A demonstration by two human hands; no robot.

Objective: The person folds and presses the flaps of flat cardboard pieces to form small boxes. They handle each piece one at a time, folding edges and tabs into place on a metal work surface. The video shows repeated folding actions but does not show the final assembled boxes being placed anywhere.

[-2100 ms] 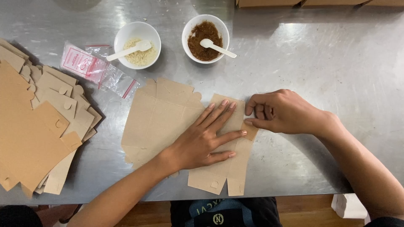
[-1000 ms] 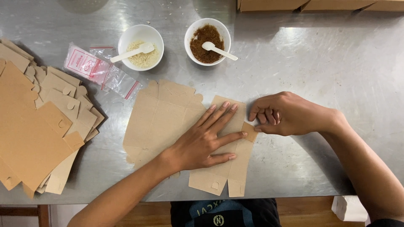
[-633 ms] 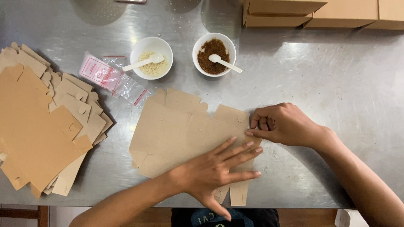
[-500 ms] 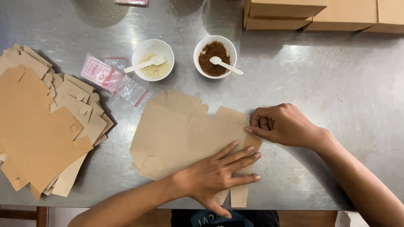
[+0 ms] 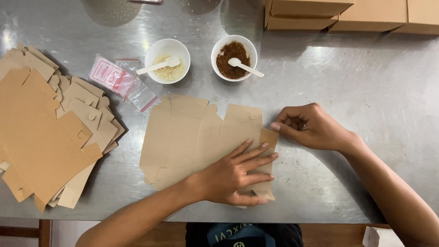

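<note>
While the left hand (image 5: 231,176) lies flat with its fingers spread on the brown flat cardboard box blank (image 5: 192,137), the right hand (image 5: 311,126) stays just beside the blank's right edge, with its fingers curled in. The right grip is pressed together, thumb against the bent fingers, and its fingertips touch the small side flap (image 5: 269,137) at the blank's right edge; I cannot tell if it really pinches the flap. The left grip is spread and holds nothing, it only presses the cardboard down on the metal worktop (image 5: 366,100).

The blank lies unfolded in the middle of the worktop, near the front edge. Behind it stand two white bowls: the left bowl (image 5: 167,61) contains pale grains and a white spoon (image 5: 160,66), the right bowl (image 5: 234,57) contains a dark brown powder and also a white spoon (image 5: 244,67). Between the left bowl and the blank lie some small clear plastic bags (image 5: 120,81) with pink print. At the left side a pile of more cardboard blanks (image 5: 45,132) is spread out. At the far edge stand folded cardboard boxes (image 5: 338,13).
</note>
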